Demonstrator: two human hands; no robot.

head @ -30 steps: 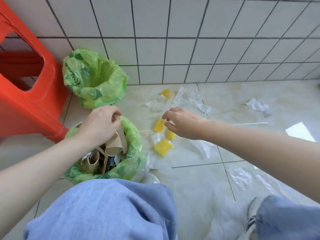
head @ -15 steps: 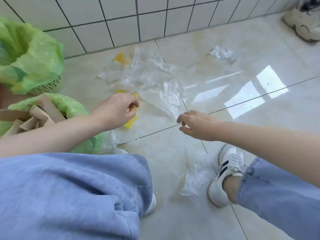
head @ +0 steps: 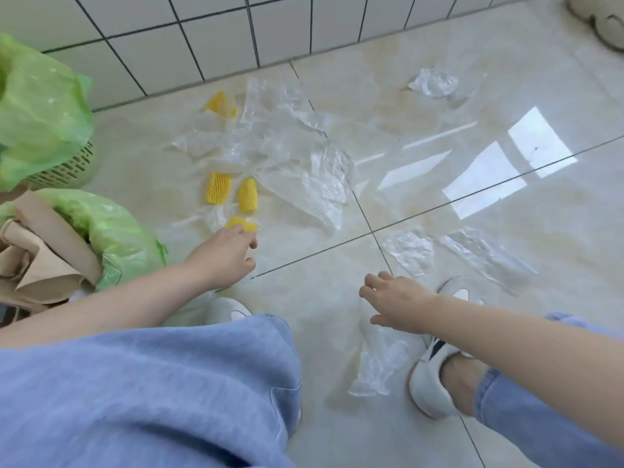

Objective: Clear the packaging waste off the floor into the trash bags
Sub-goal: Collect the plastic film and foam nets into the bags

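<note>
Yellow foam nets [head: 218, 187]: four; green trash bags [head: 40, 109]: two.

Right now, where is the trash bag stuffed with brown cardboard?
In the head view it sits at the left edge: the cardboard-filled bag, just left of the left hand and below the other green bag.

You are seeing four yellow foam nets lying on the floor: one [head: 220, 104] near the wall, two side by side [head: 218, 187] [head: 248, 194], and one [head: 241, 224] at your fingertips. Two green trash bags are standing at the left [head: 40, 106] [head: 114, 231]. Roughly five clear plastic wrappers, overlapping and hard to separate, are lying scattered, the largest [head: 324, 184] mid-floor.
</note>
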